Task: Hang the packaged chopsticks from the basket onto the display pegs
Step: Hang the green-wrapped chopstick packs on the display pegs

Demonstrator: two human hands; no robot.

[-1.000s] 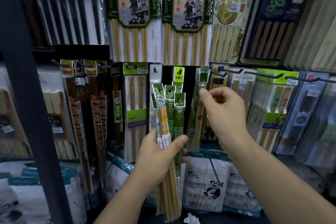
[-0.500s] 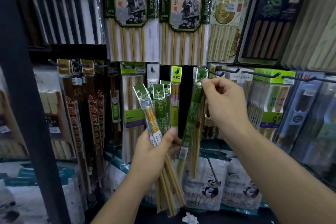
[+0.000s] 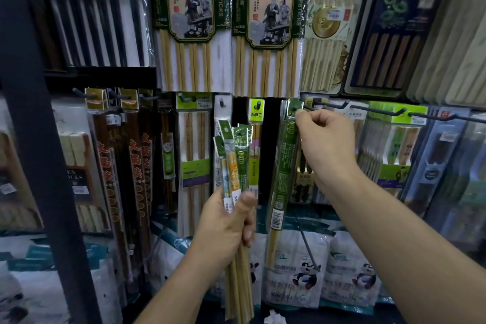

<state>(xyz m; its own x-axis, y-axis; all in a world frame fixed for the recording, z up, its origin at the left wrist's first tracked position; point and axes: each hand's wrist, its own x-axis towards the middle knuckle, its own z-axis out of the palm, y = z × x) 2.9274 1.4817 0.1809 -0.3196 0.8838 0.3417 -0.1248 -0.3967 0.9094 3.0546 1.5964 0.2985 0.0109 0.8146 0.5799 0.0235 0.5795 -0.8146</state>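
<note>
Hanging pack: long green pack of chopsticks, near upright, lower end angled slightly left. Its header is up at a dark peg in the middle row. Can't tell whether the hole is fully over the peg.
Right hand: right hand is raised at the header, wrist below and to the right.
Right fingers: curled tight. The thumb tip and forefinger pinch the top right edge of the green pack just under the peg, and the other fingers are folded towards the palm.
Left hand: left hand sits lower, centre of view, closed in a fist round a bundle of slim packs.
Left fingers: wrapped round the back of the bundle, with the thumb pressed across the front over the white labels.
Bundle: several packs, green headers fanned upward, one with orange-yellow print. Bare bamboo ends stick out below the fist.
Gap: bundle and green pack are apart — nothing bridging them.
Neighbours: yellow-green header pack hangs just left of the green pack, with a white pack left of that, each on its own peg.
Wire pegs: dark pegs project from the rack right of the right hand.
Above: two big packs printed CHOPSTICKS.
Below: white bags with panda print — behind the green pack's lower end.
</note>
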